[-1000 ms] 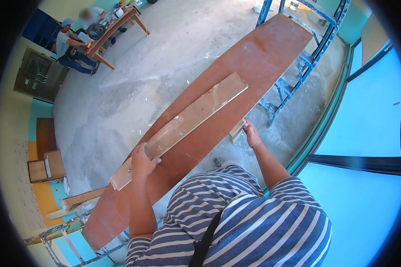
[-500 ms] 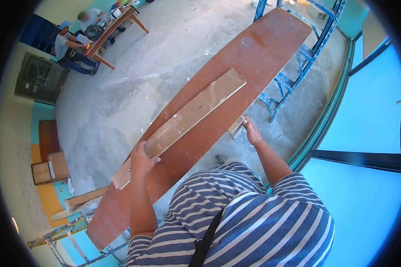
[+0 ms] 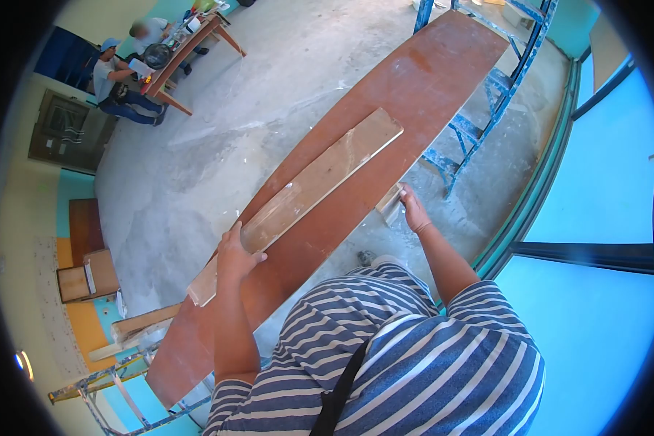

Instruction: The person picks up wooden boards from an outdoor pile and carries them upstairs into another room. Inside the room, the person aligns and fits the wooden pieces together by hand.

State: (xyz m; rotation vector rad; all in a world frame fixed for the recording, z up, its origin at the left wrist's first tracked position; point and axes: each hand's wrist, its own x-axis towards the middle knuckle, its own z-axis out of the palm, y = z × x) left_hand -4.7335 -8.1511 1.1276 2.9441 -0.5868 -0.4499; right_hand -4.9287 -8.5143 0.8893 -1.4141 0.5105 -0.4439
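A long reddish-brown board (image 3: 443,80) runs diagonally in front of me like a raised platform. On top of it lies a narrower pale wooden plank (image 3: 320,178), with scuffs and whitish marks. My left hand (image 3: 236,251) is closed across the plank near its lower-left end, thumb toward me. Below the platform's near edge, my right hand (image 3: 414,208) grips a short piece of wood (image 3: 390,203); most of that piece is hidden under the platform.
A blue ladder (image 3: 479,131) stands under the far end, another ladder (image 3: 116,385) at the near-left end. Glass windows (image 3: 588,196) line the right. Two people stand by a wooden table (image 3: 185,54) at the far left. Wood pieces (image 3: 91,276) lean along the left wall.
Very little differs. The view has shifted slightly, and both hands keep their hold on the wood. The plank stays in nearly the same place on the platform.
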